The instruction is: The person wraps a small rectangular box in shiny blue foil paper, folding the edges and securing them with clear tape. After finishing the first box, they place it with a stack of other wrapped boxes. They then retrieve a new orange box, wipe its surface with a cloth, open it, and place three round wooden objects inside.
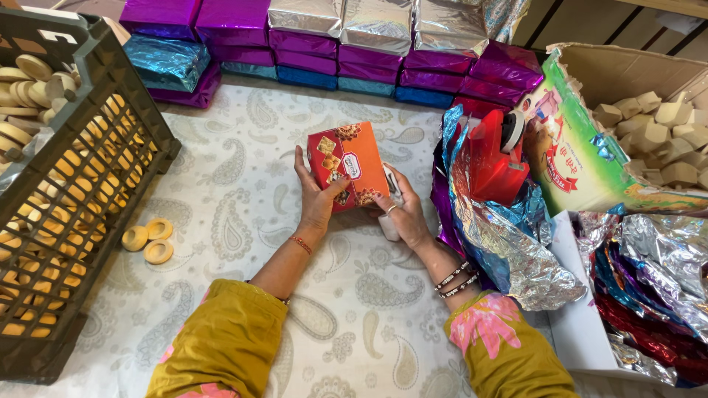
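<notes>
A red and orange printed carton stands tilted on the paisley cloth, gripped from both sides. My left hand presses its left face with the thumb up along the edge. On the carton's right lower corner rests my right hand, which also seems to hold a small white object underneath; a ring shows on one finger.
A dark plastic crate of round wooden pieces fills the left, with three loose rings beside it. Foil-wrapped boxes stack along the back. A red tape dispenser sits on crumpled foil sheets. A cardboard box of wooden blocks stands right.
</notes>
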